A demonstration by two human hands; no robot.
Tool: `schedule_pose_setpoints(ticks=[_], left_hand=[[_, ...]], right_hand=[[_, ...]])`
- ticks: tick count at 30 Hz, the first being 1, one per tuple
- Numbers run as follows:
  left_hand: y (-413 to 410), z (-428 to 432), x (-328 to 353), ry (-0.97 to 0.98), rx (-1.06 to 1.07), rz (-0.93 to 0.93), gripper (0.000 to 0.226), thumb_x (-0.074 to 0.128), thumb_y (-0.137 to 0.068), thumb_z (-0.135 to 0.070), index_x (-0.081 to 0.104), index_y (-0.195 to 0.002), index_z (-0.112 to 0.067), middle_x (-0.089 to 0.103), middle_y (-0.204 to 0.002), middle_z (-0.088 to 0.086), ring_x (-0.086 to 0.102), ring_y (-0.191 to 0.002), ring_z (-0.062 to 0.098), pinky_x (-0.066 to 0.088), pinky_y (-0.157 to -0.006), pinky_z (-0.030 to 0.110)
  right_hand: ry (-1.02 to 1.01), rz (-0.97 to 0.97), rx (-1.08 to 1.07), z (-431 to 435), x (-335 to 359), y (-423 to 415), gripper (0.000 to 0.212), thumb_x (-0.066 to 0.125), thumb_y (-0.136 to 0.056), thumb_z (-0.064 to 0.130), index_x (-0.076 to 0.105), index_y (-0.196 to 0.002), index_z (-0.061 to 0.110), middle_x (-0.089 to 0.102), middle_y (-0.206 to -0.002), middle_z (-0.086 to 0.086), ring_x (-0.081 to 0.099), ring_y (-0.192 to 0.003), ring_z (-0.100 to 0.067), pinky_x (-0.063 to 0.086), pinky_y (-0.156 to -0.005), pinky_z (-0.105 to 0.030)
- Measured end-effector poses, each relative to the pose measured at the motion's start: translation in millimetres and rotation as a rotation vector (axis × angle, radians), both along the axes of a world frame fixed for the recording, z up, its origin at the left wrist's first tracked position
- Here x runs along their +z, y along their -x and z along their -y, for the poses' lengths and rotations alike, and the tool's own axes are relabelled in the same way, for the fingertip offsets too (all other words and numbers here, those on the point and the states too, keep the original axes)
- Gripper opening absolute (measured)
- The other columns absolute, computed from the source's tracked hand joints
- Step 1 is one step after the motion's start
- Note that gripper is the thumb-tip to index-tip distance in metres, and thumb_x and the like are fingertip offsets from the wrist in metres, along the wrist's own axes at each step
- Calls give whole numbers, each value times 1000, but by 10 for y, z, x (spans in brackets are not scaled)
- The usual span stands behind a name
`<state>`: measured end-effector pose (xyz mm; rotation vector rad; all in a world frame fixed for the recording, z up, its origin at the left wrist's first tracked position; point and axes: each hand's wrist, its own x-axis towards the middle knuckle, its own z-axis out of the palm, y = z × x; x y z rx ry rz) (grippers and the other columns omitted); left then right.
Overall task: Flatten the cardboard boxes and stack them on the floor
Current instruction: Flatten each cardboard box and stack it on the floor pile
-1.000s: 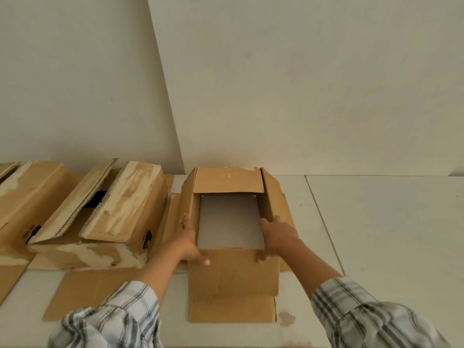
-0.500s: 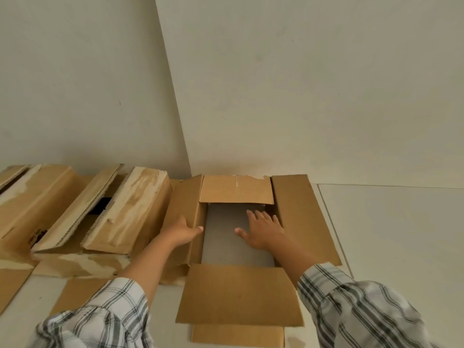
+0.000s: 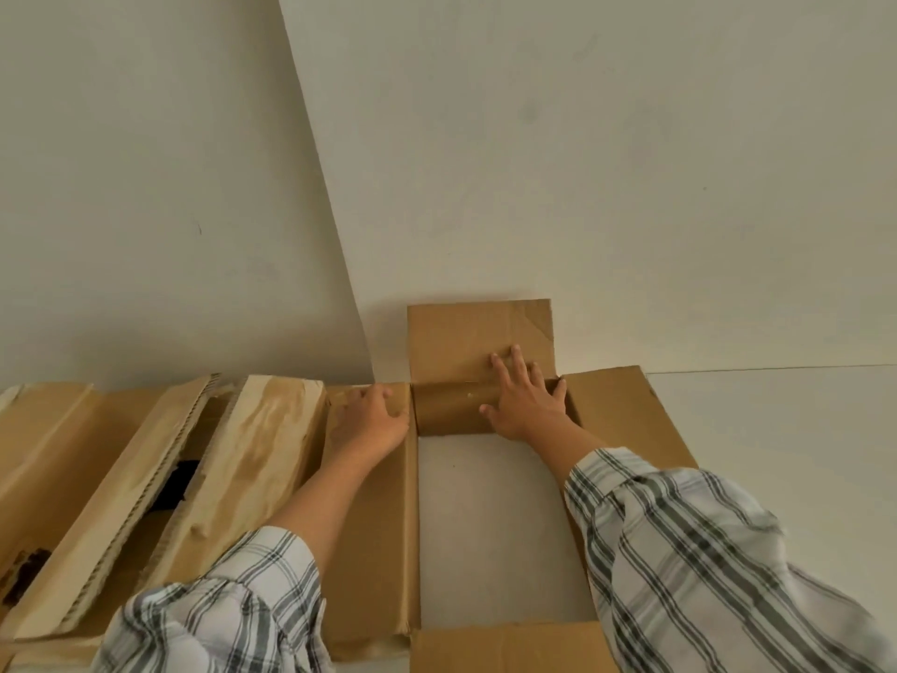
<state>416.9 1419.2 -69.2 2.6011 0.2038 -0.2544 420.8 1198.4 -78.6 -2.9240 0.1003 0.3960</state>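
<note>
Open box sits at the far edge of the floor, tight against the wall. Its flaps are splayed out and bare floor shows through the middle. Right hand is flat, fingers straight and spread, pressing the far flap against the wall. Left hand rests palm-down on the left flap, fingers bent at its inner edge; can't tell if they hook it. More boxes just beside it on the left

Soft even daylight, faint shadows, wide-angle edge distortion.
</note>
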Motion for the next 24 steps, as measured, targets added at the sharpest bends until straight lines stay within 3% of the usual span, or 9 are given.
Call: schedule_pose_setpoints(ticks=[5, 11, 15, 18, 22, 24], left_hand=[[-114, -92, -127, -54, 36, -8, 49, 56, -95, -39, 41, -140, -27, 33, -149, 6, 32, -138, 32, 39, -106, 46], [-76, -205, -215, -13, 69, -47, 63, 57, -95, -39, 30, -150, -23, 21, -157, 11, 26, -143, 36, 35, -111, 48], [31, -256, -198, -22, 60, -104, 73, 55, -95, -44, 20, -155, -20, 17, -161, 11, 21, -146, 35, 29, -115, 47], [263, -252, -141, -52, 59, -177, 79, 51, -97, -46, 10, -157, -14, 10, -163, 12, 15, -149, 33, 24, -118, 44], [595, -305, -119, -13, 161, -191, 86, 54, -95, -47, 4, -158, -14, 15, -161, 15, 23, -146, 36, 28, -116, 46], [768, -269, -31, -14, 252, -136, 84, 58, -94, -42, 10, -156, -12, 28, -154, 19, 34, -138, 40, 36, -109, 46]], right_hand=[[70, -35, 3, -22, -242, -87, 89, 49, -96, 52, -13, -156, 30, -17, -164, -2, -17, -149, -32, 0, -115, -66], [93, 32, 0, 14, -187, -20, 85, 45, -96, 57, -9, -156, 31, -13, -165, -3, -12, -151, -31, -6, -113, -69], [108, 190, -187, 255, -132, 337, 78, 37, -97, 58, -6, -156, 31, -15, -164, -5, -9, -151, -31, -7, -109, -72], [71, 206, -395, 612, -39, 674, 76, 36, -97, 56, -5, -156, 31, -17, -164, -6, -9, -151, -33, -5, -109, -73], [-37, 89, -573, 1122, 52, 1133, 75, 39, -95, 54, -2, -154, 33, -5, -165, -6, 18, -146, -42, 15, -110, -72], [-134, 48, -592, 1343, 64, 1338, 74, 37, -94, 56, -4, -152, 35, 21, -159, -12, 45, -130, -42, 36, -105, -61]])
